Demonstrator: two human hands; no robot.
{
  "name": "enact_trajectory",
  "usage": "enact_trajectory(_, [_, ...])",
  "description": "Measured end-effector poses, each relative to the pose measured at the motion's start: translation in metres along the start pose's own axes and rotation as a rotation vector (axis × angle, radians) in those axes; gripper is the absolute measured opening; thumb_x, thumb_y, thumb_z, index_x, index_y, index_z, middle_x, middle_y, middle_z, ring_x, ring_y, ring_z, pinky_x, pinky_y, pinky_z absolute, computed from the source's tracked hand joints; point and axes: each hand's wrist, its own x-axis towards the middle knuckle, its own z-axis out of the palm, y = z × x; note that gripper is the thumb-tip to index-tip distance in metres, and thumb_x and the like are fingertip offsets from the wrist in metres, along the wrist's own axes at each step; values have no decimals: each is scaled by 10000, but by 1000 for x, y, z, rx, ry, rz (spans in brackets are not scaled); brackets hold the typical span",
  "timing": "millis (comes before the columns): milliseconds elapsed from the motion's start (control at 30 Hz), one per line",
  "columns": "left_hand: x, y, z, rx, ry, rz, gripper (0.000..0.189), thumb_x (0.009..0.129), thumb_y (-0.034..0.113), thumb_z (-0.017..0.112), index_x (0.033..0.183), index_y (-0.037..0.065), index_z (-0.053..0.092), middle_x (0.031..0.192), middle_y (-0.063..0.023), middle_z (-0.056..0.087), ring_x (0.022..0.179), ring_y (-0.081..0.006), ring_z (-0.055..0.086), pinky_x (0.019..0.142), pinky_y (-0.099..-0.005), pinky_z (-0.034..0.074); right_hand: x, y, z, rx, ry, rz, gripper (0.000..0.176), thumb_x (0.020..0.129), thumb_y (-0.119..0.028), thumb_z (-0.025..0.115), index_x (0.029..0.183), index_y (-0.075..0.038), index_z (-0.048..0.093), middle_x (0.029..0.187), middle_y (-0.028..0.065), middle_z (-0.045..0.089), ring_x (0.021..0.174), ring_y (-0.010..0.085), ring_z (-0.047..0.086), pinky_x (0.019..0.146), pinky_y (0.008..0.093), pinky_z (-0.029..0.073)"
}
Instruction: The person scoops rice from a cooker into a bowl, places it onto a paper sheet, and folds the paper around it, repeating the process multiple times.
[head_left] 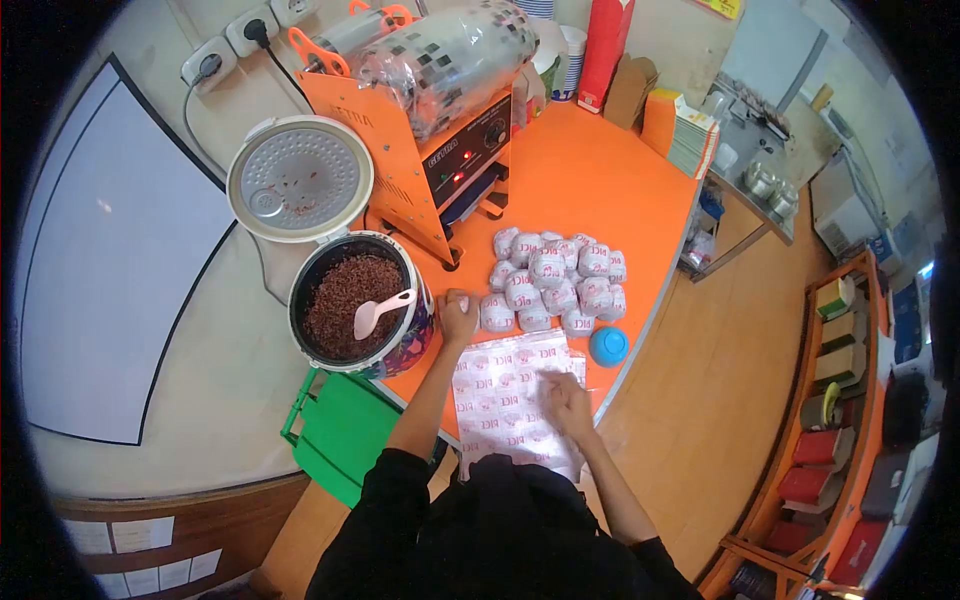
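My left hand (pixel 460 316) is curled between the rice cooker and the wrapped bundles, with a small whitish patch at its fingers that I cannot make out. Over the right part of the printed paper sheets (pixel 500 400), my right hand (pixel 567 404) has its fingers bent together; whatever they hold, if anything, is hidden. Several round bundles (pixel 548 268) in the same printed paper are piled beyond the sheets. A blue round object (pixel 608 346) sits right of them. The open cooker (pixel 424 320) holds dark reddish rice (pixel 345 290) with a pale pink spoon (pixel 367 320) resting on it.
Behind the cooker's raised lid (pixel 300 180) stands an orange sealing machine (pixel 390 160) with a film roll. Cups, a red box (pixel 606 50) and stacked cartons (pixel 680 135) line the back of the orange table (pixel 590 170). A green lid (pixel 345 430) is below left; shelves stand right.
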Motion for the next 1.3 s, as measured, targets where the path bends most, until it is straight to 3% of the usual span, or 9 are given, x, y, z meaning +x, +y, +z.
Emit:
enact_trajectory(167, [-41,27,-15,170,-1,102,635,905,268,594,1439,63,320,1385,-383,257,1272,-542,306,1008,-569,344,56,-6,-64,-832,488,6,502,791,-282,707,1235,-78,591,1241,259,518,1165,393,489,915,494,451])
enact_trajectory(267, [-63,32,-14,35,-22,84,785,914,222,574,1533,88,111,1417,-443,139,1328,-601,189,1080,-600,264,64,15,-69,-868,276,426,621,821,-382,691,1331,-84,501,1279,285,485,1129,447,508,920,521,437])
enact_trajectory(467, [-81,27,-35,-174,-108,143,899,895,168,640,1533,36,20,1526,-363,43,1419,-504,125,1156,-544,178,57,19,-64,-407,568,212,539,882,-429,652,1248,-57,516,1008,267,629,905,347,640,735,450,503])
enact_trajectory(567, [-120,78,-88,-237,-308,373,1037,805,223,759,1523,1,44,1558,-284,101,1437,-427,174,1161,-509,196,51,-35,-41,63,230,449,455,931,-424,599,1170,-44,525,754,188,639,664,259,640,602,384,492])
enact_trajectory(733, [-154,88,-131,-640,-386,251,1075,635,278,892,1454,34,239,1363,-200,369,1302,-348,368,1083,-464,321,73,-156,7,-72,-438,294,368,962,-409,561,960,-44,603,657,161,597,589,253,594,568,390,470])
enact_trajectory(933, [-171,41,-217,-353,-298,86,942,627,312,893,1419,133,416,1224,-192,470,1145,-353,512,979,-433,431,183,-242,122,-688,-175,-732,313,834,-324,630,913,-34,718,1038,147,617,1027,276,525,876,395,391])
enact_trajectory(1033, [-183,14,-240,-354,-176,20,955,633,297,891,1423,65,408,1231,-190,534,1150,-311,552,1001,-436,437,211,-219,181,-927,-256,-904,302,809,-307,653,929,-38,722,1018,146,615,1060,270,514,879,396,389])
enact_trajectory(1233, [-187,-25,-280,-729,117,-269,1007,622,227,916,1449,51,369,1188,-139,598,1077,-220,613,944,-363,491,244,-259,185,-1040,-581,-324,268,722,-230,660,913,-44,677,886,148,660,945,271,598,871,410,381])
enact_trajectory(1300, [-178,-32,-289,-782,112,-250,1047,626,223,915,1471,33,327,1206,-142,593,1089,-214,608,954,-358,486,275,-255,184,-1091,-224,-940,225,701,-204,651,889,-81,666,785,111,659,883,241,606,854,385,384])
